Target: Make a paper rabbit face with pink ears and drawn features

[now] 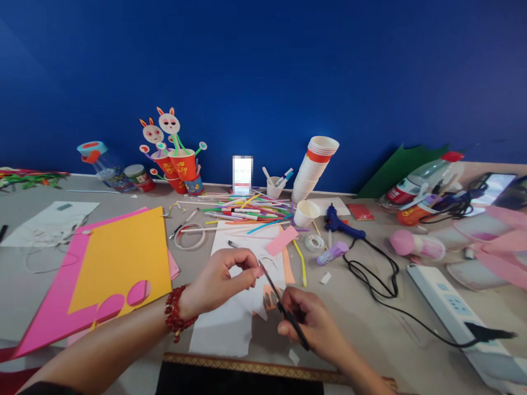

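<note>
My right hand (pixel 308 321) is closed round the handles of a pair of black-handled scissors (pixel 281 305), whose blades slant up and to the left. At the blade tips, the thumb and fingers of my left hand (pixel 222 277) are pinched together. What they hold, perhaps a tiny white piece, is too small to make out. Beneath both hands lies a sheet of white paper (pixel 218 332). A pink paper strip (pixel 282 240) and an orange paper piece (pixel 289 269) rest just beyond my fingers. A red bead bracelet (pixel 176 312) circles my left wrist.
Yellow card (pixel 127 252) and pink card (pixel 45 312) lie left. Coloured sticks and pens (pixel 251 209) are heaped behind the paper, near stacked paper cups (pixel 313 167) and rabbit-faced cups (pixel 183 164). Right are a blue glue gun (pixel 343 226), its black cord and a power strip (pixel 444 296).
</note>
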The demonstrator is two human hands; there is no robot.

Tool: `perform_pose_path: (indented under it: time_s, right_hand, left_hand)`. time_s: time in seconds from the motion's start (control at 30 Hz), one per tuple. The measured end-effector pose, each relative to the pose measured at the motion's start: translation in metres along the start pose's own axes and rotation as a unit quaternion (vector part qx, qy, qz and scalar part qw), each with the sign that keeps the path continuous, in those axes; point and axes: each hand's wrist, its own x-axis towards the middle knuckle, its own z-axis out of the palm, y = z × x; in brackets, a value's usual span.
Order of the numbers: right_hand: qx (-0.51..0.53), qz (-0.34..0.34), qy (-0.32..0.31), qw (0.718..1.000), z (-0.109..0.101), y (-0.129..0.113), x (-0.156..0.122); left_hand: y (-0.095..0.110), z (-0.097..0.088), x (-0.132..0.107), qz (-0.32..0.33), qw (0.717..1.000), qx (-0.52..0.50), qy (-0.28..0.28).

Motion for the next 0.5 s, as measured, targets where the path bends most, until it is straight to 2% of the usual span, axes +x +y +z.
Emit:
perform_pose_path:
  time_s: [0.5]
  right_hand:
    - [-0.017,-0.024,0.007,1.000,-0.0020,0.0039,-0.0011]
  left_hand:
    - [-0.0018,-0.0047,-0.0005,0.016,1.000,0.016,-0.001]
